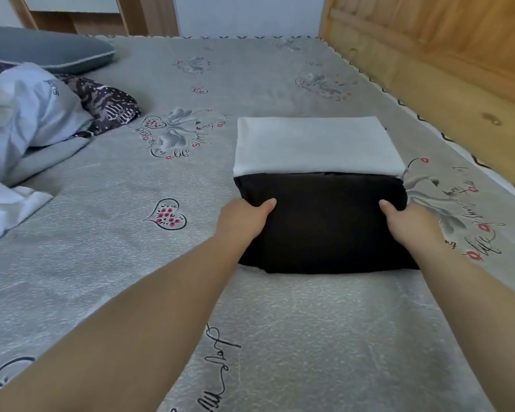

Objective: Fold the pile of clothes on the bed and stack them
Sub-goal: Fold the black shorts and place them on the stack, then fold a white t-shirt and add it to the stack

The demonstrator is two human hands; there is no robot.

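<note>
I judge the step in hand to be lifting the folded black cloth garment point(321, 224) onto the folded white cotton garment point(315, 145) just beyond it, so the 2 make 1 stack. To do it well I would keep both sides level, raise the bundle only enough to clear the white edge, and set it down square so the folds do not slip open.

My left hand point(244, 218) holds the black garment's left side: the thumb lies on top of the cloth and the fingers are hidden, apparently tucked underneath. My right hand point(408, 221) mirrors it on the right side, thumb on top, fingers out of sight. Both grips sit toward the far half of the bundle, near the seam where black touches white.

The black garment lies on the grey printed bedsheet point(280, 322), directly in front of me, between my 2 forearms. The unfolded pile of pale and patterned clothes point(42, 114) waits well apart, at the far left.
</note>
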